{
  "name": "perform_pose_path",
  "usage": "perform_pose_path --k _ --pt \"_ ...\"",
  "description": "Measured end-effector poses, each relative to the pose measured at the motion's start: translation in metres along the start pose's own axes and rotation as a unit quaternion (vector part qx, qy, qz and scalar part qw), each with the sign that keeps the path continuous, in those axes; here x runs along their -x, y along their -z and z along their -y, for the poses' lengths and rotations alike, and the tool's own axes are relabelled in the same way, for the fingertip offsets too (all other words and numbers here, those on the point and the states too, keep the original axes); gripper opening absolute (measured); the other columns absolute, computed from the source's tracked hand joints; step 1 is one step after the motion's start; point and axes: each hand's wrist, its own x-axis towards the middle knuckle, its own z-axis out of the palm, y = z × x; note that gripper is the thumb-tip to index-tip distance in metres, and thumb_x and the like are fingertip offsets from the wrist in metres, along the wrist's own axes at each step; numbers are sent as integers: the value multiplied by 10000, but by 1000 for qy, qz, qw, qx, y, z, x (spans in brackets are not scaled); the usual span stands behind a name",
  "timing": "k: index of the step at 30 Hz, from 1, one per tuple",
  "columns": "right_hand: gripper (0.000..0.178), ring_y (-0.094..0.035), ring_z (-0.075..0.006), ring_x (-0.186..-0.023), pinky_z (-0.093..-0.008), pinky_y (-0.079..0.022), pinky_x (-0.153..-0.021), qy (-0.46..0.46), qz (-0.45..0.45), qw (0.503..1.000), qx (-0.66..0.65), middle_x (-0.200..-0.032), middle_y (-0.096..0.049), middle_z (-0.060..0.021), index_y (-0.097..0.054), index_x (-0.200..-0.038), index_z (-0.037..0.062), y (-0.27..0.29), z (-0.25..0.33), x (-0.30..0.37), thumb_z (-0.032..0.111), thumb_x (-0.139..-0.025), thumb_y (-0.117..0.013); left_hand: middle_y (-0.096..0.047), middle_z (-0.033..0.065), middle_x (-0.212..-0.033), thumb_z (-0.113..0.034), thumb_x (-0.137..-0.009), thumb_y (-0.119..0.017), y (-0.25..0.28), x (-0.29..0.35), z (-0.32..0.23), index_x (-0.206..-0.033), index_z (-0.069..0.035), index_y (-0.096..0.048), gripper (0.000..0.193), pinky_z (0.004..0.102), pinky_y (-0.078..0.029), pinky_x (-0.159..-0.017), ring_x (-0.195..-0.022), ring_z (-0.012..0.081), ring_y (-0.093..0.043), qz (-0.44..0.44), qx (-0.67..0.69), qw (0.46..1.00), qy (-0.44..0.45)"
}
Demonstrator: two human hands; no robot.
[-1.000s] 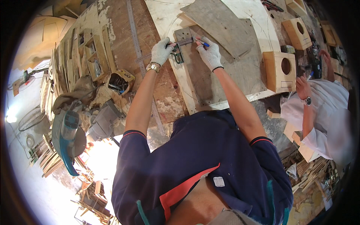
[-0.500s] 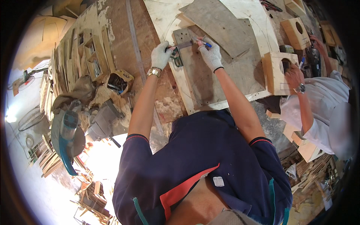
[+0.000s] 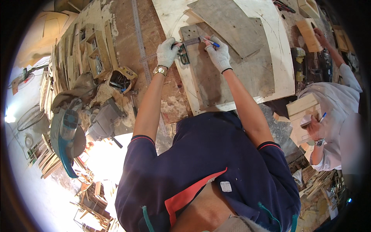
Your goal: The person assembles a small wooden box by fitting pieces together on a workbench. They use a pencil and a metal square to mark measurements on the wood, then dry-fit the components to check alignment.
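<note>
My left hand (image 3: 167, 53), in a white knit glove, grips a combination square (image 3: 183, 56) with a dark green head. Its metal blade crosses the near-left part of a brown wooden board (image 3: 210, 83) and also sticks out to the left of my hand. My right hand (image 3: 218, 54), gloved the same way, is closed around a blue pen (image 3: 213, 43), its tip close to the blade's right end. The brown board lies on a larger pale sheet (image 3: 284, 58). Another thin panel (image 3: 226, 27) rests across the board's far side.
A co-worker at right holds a wooden box (image 3: 303, 110) and a pen in one hand; their other hand touches another box (image 3: 309, 34). On the left are a circular saw (image 3: 68, 135), a cut-open yellow container (image 3: 123, 80) of small items, a long ruler (image 3: 138, 34) and wood strips.
The square's blade now shows to the left of my left hand. My right hand keeps the pen near the blade. The co-worker's box has moved off the sheet's edge toward their body.
</note>
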Motion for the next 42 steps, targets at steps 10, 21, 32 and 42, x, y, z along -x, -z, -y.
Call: perform_pose_path --k 10,21,32,42 --pt "274 -711 -105 -869 -271 -558 -812 10 3 998 58 -998 -802 -64 -771 -1244 24 0 1 -2 172 -1015 -741 -782 92 -984 -418 -973 -746 -5 -5 3 -934 -98 -716 324 514 -446 -941 -964 329 -724 -3 1 999 35" --pt "278 -738 -165 -874 -307 -559 -794 27 9 991 133 -991 -801 -99 -783 -1212 35 10 7 24 211 -1002 -736 -784 106 -960 -381 -973 -766 -5 19 -7 -965 -67 -731 316 421 -558 -824 -912 313 -753 -1 -64 998 -4" --pt "264 -684 -150 -766 -304 -539 -737 53 -9 995 90 -939 -798 -120 -798 -1196 42 26 -30 80 196 -987 -750 -720 94 -937 -389 -985 -731 -16 88 -28 -913 -111 -694 290 500 -431 -914 -986 334 -694 -4 -43 999 -15" --pt "272 -673 -90 -856 -256 -540 -781 49 24 995 89 -1003 -796 -59 -768 -1244 -5 47 -41 136 155 -1025 -746 -724 73 -951 -358 -997 -725 -26 149 -38 -943 -95 -679 272 480 -421 -906 -968 312 -697 -3 -51 998 -30"
